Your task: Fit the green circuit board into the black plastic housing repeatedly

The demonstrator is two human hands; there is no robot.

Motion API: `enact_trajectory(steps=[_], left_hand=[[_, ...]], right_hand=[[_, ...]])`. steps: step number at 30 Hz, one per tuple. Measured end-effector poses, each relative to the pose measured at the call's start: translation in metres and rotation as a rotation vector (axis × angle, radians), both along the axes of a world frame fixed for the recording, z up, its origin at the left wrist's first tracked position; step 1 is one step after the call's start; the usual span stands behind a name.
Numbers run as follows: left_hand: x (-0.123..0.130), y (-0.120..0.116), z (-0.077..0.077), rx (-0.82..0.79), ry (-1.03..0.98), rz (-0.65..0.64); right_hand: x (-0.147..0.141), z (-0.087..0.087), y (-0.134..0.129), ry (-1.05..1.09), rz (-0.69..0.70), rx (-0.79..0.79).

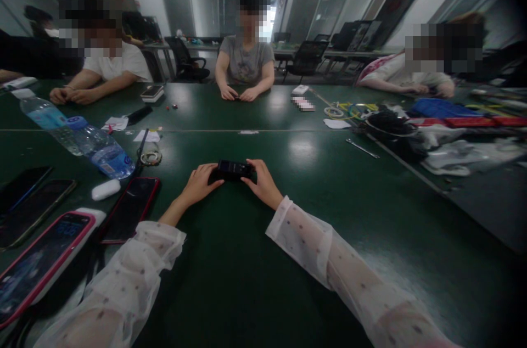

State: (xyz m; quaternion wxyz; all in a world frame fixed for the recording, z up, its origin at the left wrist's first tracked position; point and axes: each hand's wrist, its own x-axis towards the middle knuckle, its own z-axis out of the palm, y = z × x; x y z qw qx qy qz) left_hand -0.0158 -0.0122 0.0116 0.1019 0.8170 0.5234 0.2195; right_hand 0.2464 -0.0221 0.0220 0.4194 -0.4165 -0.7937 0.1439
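A small black device with a screen [234, 168] sits between my hands near the middle of the green table [230, 271]. Faint light marks show on its screen, too small to read. My left hand [202, 180] grips its left end, thumb at the near side and fingers at the far side. At the right end, my right hand [261, 179] pinches it the same way. Both wrists come out of sheer white dotted sleeves. Whether the device rests on the tabletop or is slightly raised, I cannot tell.
Left of my arm lie a red-edged phone [132, 209], a pink-cased phone [49, 260], a white earbud case [106, 190] and water bottles [102, 147]. A wrench [362, 149] lies to the right, near cables and a blue bundle [444, 108]. Several people sit across the table.
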Motion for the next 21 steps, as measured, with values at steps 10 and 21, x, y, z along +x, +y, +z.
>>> enact_trajectory(steps=[10,21], left_hand=[[0.0009,-0.0025,0.0038,-0.02,-0.01,0.001],[0.0004,-0.0001,0.0013,-0.025,-0.023,-0.001]], right_hand=[[0.0018,-0.0021,0.0025,0.007,-0.016,-0.111],[0.0046,-0.0003,0.0031,0.009,-0.037,-0.242]])
